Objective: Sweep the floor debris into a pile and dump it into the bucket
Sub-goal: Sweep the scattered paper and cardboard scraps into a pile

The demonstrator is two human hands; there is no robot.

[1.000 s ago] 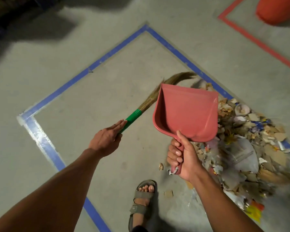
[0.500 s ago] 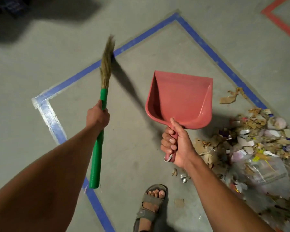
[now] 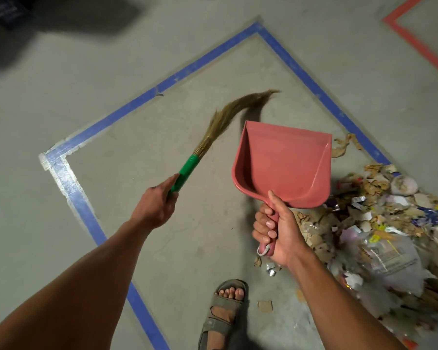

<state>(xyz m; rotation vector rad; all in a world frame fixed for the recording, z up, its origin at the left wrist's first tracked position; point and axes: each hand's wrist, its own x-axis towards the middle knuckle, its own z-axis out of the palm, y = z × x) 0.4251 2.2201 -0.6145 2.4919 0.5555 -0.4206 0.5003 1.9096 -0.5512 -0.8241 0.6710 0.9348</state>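
Fingers of left hand [image 3: 153, 209] wrapped round broom [image 3: 214, 136] handle, bristles trailing low toward debris pile [image 3: 379, 223] for sweeping. Right hand [image 3: 276, 231] grips empty dustpan [image 3: 283, 162], lifted clear. Pile by floor's blue tape [image 3: 311, 82]; bucket unseen.

A person's left hand [image 3: 154, 207] grips the green handle of a grass broom [image 3: 223, 127], its bristles bent over the concrete floor [image 3: 162, 248] inside a blue tape outline [image 3: 127, 107]. The right hand [image 3: 276, 231] holds an empty red dustpan [image 3: 283, 165] aloft beside a debris pile [image 3: 379, 223], a sandaled foot [image 3: 224, 311] below.
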